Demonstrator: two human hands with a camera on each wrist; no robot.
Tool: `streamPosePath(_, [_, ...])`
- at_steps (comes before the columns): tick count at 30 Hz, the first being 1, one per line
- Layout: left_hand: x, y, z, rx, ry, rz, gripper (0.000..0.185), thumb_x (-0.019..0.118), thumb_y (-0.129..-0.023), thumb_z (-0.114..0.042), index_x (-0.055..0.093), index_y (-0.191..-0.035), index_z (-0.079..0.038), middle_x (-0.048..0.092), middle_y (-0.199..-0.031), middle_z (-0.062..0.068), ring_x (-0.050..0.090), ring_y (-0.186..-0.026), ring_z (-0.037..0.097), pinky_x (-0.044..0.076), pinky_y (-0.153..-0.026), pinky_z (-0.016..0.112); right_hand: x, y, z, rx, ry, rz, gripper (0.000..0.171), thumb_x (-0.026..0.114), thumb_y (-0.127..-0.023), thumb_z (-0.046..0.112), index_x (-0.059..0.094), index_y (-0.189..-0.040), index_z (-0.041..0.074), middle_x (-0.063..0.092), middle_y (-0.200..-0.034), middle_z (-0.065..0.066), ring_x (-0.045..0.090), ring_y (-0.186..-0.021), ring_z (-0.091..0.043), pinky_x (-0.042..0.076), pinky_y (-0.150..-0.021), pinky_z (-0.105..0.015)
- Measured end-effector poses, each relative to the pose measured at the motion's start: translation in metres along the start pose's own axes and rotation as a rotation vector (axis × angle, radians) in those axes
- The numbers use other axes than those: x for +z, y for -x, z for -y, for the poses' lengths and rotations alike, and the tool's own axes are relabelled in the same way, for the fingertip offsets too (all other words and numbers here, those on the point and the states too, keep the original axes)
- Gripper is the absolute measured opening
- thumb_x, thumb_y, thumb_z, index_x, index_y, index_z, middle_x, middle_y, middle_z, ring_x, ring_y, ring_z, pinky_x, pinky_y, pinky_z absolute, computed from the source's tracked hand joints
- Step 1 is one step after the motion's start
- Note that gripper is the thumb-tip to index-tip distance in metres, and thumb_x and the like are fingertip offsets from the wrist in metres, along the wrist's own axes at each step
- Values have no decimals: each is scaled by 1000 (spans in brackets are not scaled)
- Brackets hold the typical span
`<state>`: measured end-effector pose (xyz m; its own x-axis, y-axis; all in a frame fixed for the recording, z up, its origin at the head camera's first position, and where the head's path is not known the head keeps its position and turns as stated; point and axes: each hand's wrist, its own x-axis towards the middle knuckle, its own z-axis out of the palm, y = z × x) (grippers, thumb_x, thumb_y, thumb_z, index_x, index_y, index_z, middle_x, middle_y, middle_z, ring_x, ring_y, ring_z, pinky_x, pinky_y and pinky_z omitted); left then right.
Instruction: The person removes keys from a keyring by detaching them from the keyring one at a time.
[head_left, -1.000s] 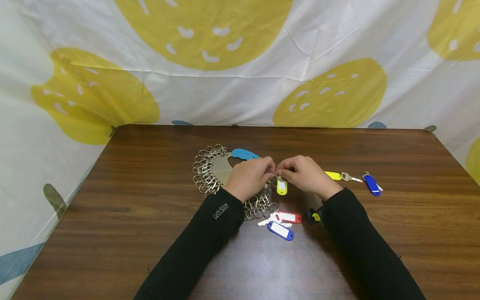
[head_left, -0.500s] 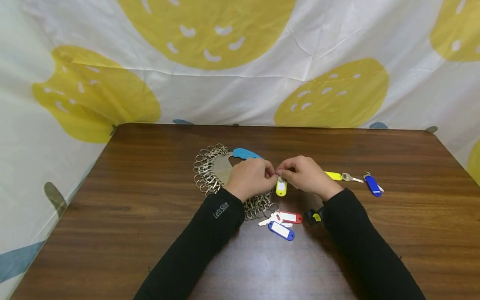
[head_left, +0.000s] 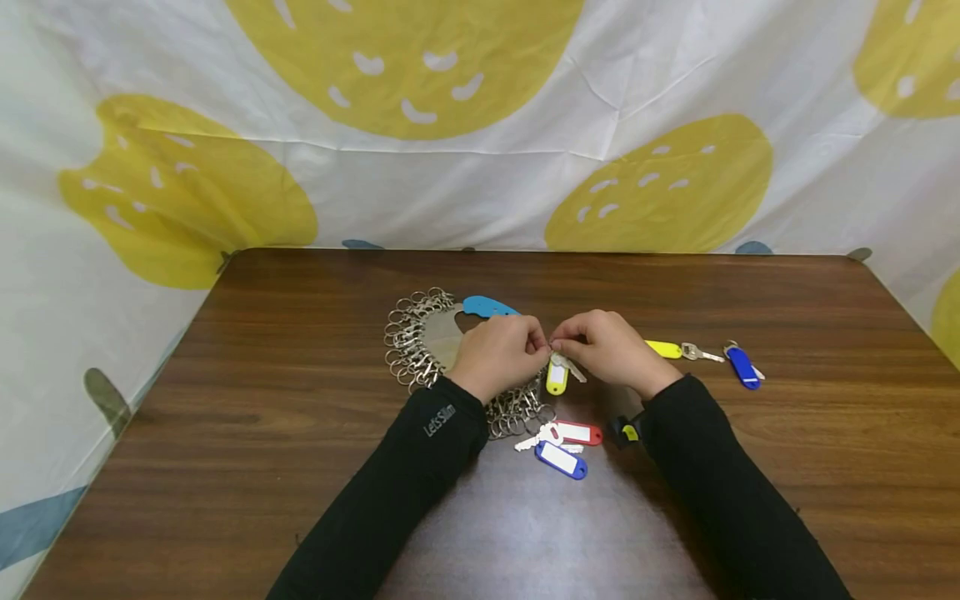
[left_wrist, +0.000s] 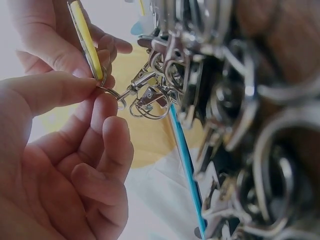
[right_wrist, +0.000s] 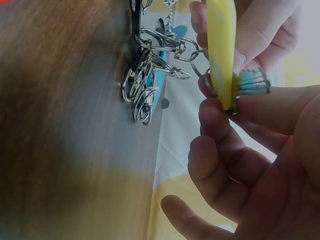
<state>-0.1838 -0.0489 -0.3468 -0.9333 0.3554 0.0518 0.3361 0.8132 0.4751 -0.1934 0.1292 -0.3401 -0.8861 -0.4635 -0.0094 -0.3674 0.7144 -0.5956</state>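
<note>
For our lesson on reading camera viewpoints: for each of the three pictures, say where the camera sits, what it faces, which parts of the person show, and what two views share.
Head: worn high, faces forward and down at the table; both black sleeves, left hand and right hand show.
Left wrist: sits close below the left hand, looking at its grip on a ring; opposite fingers show too.
Right wrist: sits by the right hand, facing the clasps.
Shared: both wrist views show the yellow tag.

Makeshift recording setup: wooden table (head_left: 300, 400), patterned sheet backdrop (head_left: 480, 125).
</note>
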Motion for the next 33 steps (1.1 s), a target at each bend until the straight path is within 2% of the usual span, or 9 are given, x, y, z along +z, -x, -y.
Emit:
streamPosePath(7, [-1,2,-1,-2,-3,28,11,59,-89,-29,66,-82,-24,61,-72,-9,57,-66,8,42,-56,26,2,0,-1,19,11,-7,16,58,-93,14,73,-99,8,69,-83,-5,52,-65,-12,42,-61,-27])
streamPosePath(16, [0,1,-1,-20,-45,83,8,61,-87,-27,68,-85,-24,64,-79,-9,59,-75,9,46,-65,32,2,2,1,9,47,-22,16,60,-92,15,73,-98,8,72,-86,-5,56,-71,-12,44,-65,-27])
streamPosePath(24, [0,1,0,-37,-9,41,10,60,-89,-29,68,-90,-24,64,-81,-9,59,-72,9,44,-60,28,1,2,2,-11,38,-19,15,60,-92,14,73,-98,8,72,-88,-6,56,-72,-13,44,-65,-27])
streamPosePath(33, [-2,1,-1,-43,-2,19,9,61,-88,-27,68,-84,-23,63,-76,-9,59,-70,8,44,-59,28,1,0,2,-31,71,-28,14,62,-91,15,74,-96,10,72,-88,-4,59,-74,-14,45,-67,-28])
